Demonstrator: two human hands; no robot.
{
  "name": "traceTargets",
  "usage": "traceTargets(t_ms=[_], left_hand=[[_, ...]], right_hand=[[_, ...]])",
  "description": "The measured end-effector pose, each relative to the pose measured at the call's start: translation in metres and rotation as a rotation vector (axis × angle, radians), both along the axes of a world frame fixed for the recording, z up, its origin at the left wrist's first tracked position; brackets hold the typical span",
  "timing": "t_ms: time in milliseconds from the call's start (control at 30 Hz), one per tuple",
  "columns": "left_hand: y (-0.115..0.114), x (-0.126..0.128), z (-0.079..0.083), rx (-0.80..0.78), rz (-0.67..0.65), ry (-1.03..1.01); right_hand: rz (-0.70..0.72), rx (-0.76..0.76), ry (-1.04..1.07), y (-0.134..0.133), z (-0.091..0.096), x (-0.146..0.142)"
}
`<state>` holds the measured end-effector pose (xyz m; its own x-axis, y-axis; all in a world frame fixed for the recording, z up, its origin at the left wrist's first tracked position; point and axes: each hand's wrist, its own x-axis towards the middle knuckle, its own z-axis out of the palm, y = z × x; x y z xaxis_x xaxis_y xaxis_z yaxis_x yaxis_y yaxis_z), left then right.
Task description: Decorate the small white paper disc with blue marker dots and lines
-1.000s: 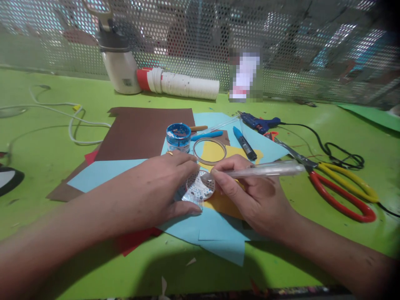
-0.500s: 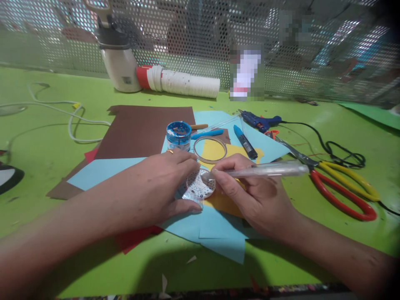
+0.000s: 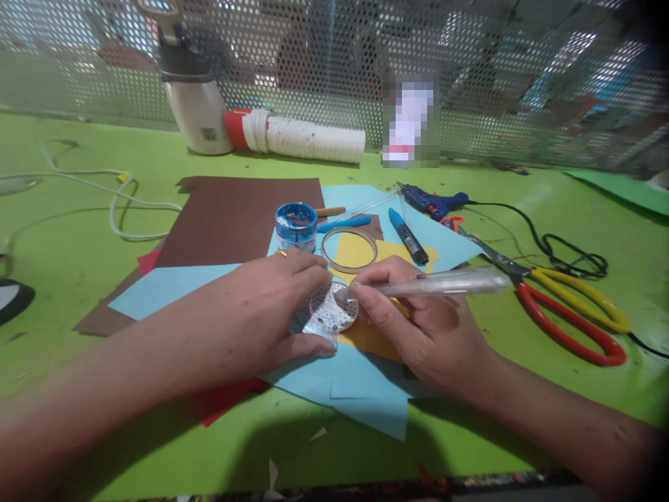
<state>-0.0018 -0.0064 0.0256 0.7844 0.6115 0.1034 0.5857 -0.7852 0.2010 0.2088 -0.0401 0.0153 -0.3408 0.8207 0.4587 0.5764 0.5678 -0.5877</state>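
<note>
Hardly anything has moved since a second ago — both hands keep their places. Fingers of the right hand (image 3: 418, 331) pinch the clear pen (image 3: 444, 282) near its tip. Its long axis runs almost level — tip pointing left onto the round clear disc (image 3: 332, 314), back end out past the knuckles toward the scissors (image 3: 546, 314). Spread fingers of the left hand (image 3: 256, 314) press the disc's left edge onto the yellow paper (image 3: 372, 339).

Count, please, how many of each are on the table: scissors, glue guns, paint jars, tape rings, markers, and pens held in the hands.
Scissors: 1
Glue gun: 1
Paint jar: 1
Tape ring: 1
Marker: 1
Pen in hand: 1
Total: 6
</note>
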Motion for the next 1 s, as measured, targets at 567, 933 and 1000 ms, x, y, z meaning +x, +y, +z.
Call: traceTargets(t_ms=[567, 933, 1000], left_hand=[[0.0007, -0.0022, -0.0010, 0.027, -0.017, 0.002], [0.0007, -0.0020, 0.0003, 0.012, -0.016, 0.001], [-0.0002, -0.0019, 0.0009, 0.007, -0.005, 0.006]], right_hand=[[0.001, 0.025, 0.001, 0.0008, 0.0005, 0.0004], [-0.001, 0.022, 0.003, 0.0019, -0.0009, -0.0003], [-0.001, 0.024, 0.006, 0.0017, -0.0010, -0.0005]])
